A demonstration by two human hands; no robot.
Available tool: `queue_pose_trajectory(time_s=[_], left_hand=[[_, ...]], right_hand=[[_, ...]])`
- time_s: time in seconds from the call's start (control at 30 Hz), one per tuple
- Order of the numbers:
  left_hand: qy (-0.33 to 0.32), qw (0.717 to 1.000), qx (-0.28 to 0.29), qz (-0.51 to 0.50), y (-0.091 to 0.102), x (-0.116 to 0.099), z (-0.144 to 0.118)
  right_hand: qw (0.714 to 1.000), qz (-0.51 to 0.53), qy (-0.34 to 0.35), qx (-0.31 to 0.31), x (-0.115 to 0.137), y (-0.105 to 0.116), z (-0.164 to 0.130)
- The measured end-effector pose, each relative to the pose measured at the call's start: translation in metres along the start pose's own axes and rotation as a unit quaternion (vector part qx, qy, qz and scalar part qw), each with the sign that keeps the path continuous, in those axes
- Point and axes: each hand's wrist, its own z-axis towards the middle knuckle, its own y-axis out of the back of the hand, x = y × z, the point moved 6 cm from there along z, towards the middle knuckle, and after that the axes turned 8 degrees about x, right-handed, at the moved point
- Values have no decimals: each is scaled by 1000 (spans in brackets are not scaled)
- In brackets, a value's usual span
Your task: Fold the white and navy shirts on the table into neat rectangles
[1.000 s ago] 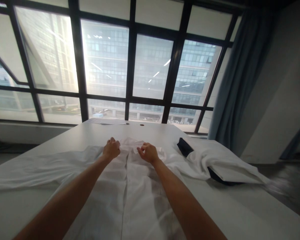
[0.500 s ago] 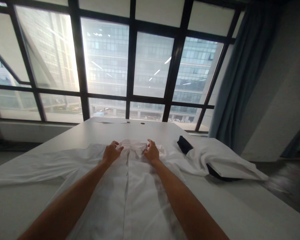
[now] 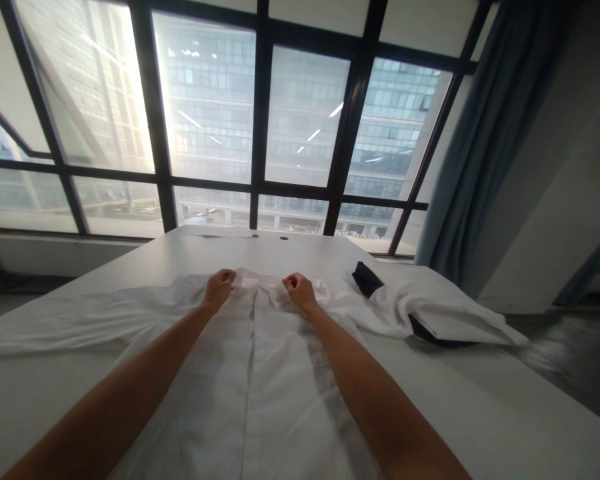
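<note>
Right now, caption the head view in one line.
Left hand and right hand grip the collar of a white button-front shirt spread on a white table.

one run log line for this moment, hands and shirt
left hand: fist on collar | right hand: fist on collar | shirt: flat on table, front up | second garment: at right

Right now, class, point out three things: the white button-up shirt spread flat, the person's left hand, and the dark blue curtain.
white button-up shirt [image 3: 260,373], head view, on the front panel beside the placket.
left hand [image 3: 219,287], head view, on the knuckles.
dark blue curtain [image 3: 485,147], head view, on its middle folds.
</note>
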Motion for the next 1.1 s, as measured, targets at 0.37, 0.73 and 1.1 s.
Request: queue_pose_trajectory(time_s=[0.37,0.73,1.1], left_hand=[[82,952,230,-187,12,-1,-3],[37,961,267,-55,23,-9,-4],[156,935,296,-120,10,-8,-5]], right_hand=[[998,22,-30,-43,-10,11,10],[987,151,-37,-38,-17,10,10],[958,281,-50,-32,-20,4,12]])
